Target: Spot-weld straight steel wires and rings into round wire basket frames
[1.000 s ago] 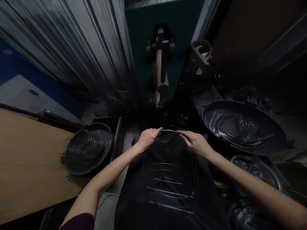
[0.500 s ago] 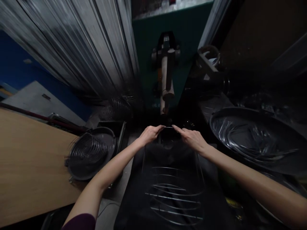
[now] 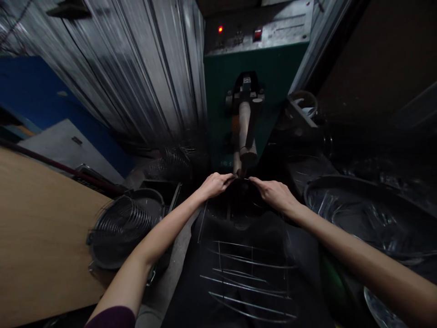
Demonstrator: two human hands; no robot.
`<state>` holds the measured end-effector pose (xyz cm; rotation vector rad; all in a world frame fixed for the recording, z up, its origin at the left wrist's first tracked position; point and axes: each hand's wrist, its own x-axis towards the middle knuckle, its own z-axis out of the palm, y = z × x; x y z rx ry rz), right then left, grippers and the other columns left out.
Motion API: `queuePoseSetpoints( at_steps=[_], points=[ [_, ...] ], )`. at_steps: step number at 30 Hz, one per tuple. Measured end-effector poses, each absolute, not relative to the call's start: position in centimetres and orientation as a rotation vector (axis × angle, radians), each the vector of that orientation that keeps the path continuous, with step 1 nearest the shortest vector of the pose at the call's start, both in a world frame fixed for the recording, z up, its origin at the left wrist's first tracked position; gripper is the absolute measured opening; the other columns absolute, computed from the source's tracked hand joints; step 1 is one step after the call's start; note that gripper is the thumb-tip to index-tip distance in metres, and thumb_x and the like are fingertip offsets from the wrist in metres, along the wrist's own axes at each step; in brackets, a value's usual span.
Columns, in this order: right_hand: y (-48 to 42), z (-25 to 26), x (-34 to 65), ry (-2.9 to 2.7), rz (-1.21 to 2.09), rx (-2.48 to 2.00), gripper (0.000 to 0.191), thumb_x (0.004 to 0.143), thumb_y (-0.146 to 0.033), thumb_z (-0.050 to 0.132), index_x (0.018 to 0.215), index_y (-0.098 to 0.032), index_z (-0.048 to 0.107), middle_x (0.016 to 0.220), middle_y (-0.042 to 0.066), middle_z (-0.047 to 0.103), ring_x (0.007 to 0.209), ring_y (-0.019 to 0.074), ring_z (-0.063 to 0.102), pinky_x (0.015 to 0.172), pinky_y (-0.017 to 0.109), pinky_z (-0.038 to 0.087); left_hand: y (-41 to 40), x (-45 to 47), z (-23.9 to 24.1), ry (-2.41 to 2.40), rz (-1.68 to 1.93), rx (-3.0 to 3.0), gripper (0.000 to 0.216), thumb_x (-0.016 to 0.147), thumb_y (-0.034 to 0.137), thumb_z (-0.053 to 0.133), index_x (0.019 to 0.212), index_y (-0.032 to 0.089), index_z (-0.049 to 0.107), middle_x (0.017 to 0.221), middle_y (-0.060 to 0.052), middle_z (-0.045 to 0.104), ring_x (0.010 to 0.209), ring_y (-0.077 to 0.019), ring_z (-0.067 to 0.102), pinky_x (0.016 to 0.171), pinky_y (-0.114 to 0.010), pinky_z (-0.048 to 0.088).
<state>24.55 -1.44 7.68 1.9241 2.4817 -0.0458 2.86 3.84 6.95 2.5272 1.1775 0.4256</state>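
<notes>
My left hand (image 3: 215, 185) pinches the left side of a thin, curved wire at the far end of a wire frame. The fingers of my right hand (image 3: 274, 193) are closed on the same wire, a short way to the right. The wire sits right at the lower metal rods (image 3: 238, 161) of a green machine (image 3: 221, 114); whether it touches them I cannot tell. Nearer to me, the curved and straight bars of the wire frame (image 3: 251, 284) spread over a dark apron or cloth (image 3: 191, 296) on my lap. Darkness hides how the bars join the held wire.
On the left, a round dark pan (image 3: 155, 198) holds a row of wire rings (image 3: 133, 216) beside a wooden board (image 3: 41, 237). To the right, a wide dark pan (image 3: 314, 187) contains shiny wire pieces. The machine's panel (image 3: 280, 29) shows a lit red light (image 3: 220, 29).
My view has tilted up, bringing the machine's panel and red light into sight. The held wire has come closer to the machine's rods. Both hands keep their grip.
</notes>
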Motion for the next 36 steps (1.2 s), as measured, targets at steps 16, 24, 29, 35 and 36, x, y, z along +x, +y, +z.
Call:
queuePoseSetpoints(
  at_steps=[16, 24, 29, 35, 36],
  points=[
    [-0.8, 7.3, 24.8, 2.476, -0.092, 1.961, 0.039, 0.094, -0.028, 0.031, 0.129, -0.029, 0.046, 0.092, 0.007, 0.068, 0.075, 0.0218, 0.064, 0.056, 0.025, 0.038, 4.1, 3.2, 6.7, 1.306, 0.291, 2.628, 0.034, 0.092, 0.038, 0.035, 0.112, 0.025, 0.059, 0.074, -0.004, 0.066, 0.063, -0.0165, 0.059, 0.056, -0.023, 0.032],
    [-0.7, 7.6, 25.2, 2.458, -0.161, 2.011, 0.027, 0.095, -0.033, 0.033, 0.103, -0.023, 0.056, 0.075, 0.006, 0.064, 0.061, 0.0183, 0.058, 0.049, 0.025, 0.025, 4.1, 3.6, 7.2, 1.227, 0.376, 2.534, 0.033, 0.092, 0.038, 0.036, 0.101, 0.022, 0.063, 0.077, -0.004, 0.067, 0.064, -0.0157, 0.058, 0.06, -0.023, 0.034],
    [-0.6, 7.3, 25.5, 2.454, -0.189, 2.032, 0.027, 0.094, -0.034, 0.033, 0.102, -0.023, 0.056, 0.074, 0.005, 0.063, 0.061, 0.0177, 0.057, 0.05, 0.025, 0.025, 4.2, 3.7, 7.0, 1.186, 0.391, 2.49, 0.034, 0.092, 0.039, 0.035, 0.101, 0.023, 0.063, 0.077, -0.003, 0.066, 0.064, -0.0156, 0.058, 0.06, -0.023, 0.035],
    [-0.4, 6.7, 26.0, 2.522, -0.266, 2.051, 0.032, 0.096, -0.038, 0.031, 0.087, -0.02, 0.056, 0.071, 0.004, 0.062, 0.063, 0.0171, 0.058, 0.052, 0.024, 0.028, 3.9, 2.8, 7.1, 1.247, 0.334, 2.486, 0.035, 0.093, 0.039, 0.032, 0.099, 0.021, 0.062, 0.077, -0.004, 0.066, 0.068, -0.0167, 0.06, 0.061, -0.023, 0.037],
    [-0.4, 6.6, 25.9, 2.516, -0.243, 2.058, 0.032, 0.095, -0.039, 0.031, 0.086, -0.02, 0.056, 0.07, 0.005, 0.061, 0.062, 0.0173, 0.057, 0.052, 0.025, 0.027, 3.8, 2.7, 7.2, 1.26, 0.329, 2.496, 0.035, 0.093, 0.039, 0.032, 0.098, 0.021, 0.062, 0.076, -0.004, 0.065, 0.066, -0.0167, 0.06, 0.06, -0.024, 0.036]
  ],
)
